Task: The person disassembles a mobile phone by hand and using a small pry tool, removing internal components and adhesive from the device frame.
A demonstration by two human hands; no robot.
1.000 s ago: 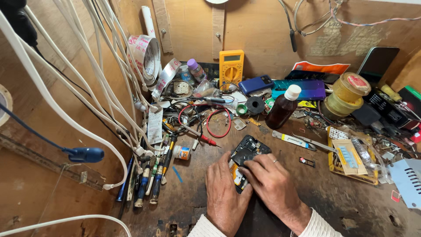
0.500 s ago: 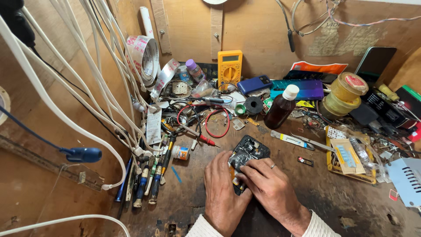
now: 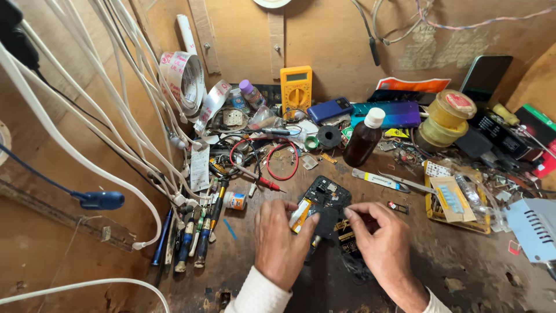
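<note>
Right now the opened phone (image 3: 325, 200) lies flat on the dark wooden bench (image 3: 463, 272), near the front edge and between both hands, its back off and the small parts inside bare. The left hand (image 3: 282, 243) rests on its left side, fingers curled and thumb pressed against a yellowish strip at the phone's edge. The right hand (image 3: 379, 235) comes in from the other side, fingertips pinched together on the dark lower part; whether anything small sits between them I cannot tell.

As I see it, the risk sits in that strip: a hard pull or a sideways twist could tear it or lift something off the board. A slip of either thumb could also push the phone up toward the red wire loop (image 3: 284, 162) and the red-handled probe (image 3: 267, 183) just beyond it.

Room is tight. The brown bottle (image 3: 364, 139) with its white cap stands upright close behind, and a careless elbow lift might tip it. To the left a row of screwdrivers (image 3: 194, 240) lies along the bench edge under hanging white cables (image 3: 110, 116); to the right a yellow parts tray (image 3: 454, 200) crowds in. Only the bare strip of bench in front of the wrists looks free, so any movement is best kept low and toward the body.
</note>
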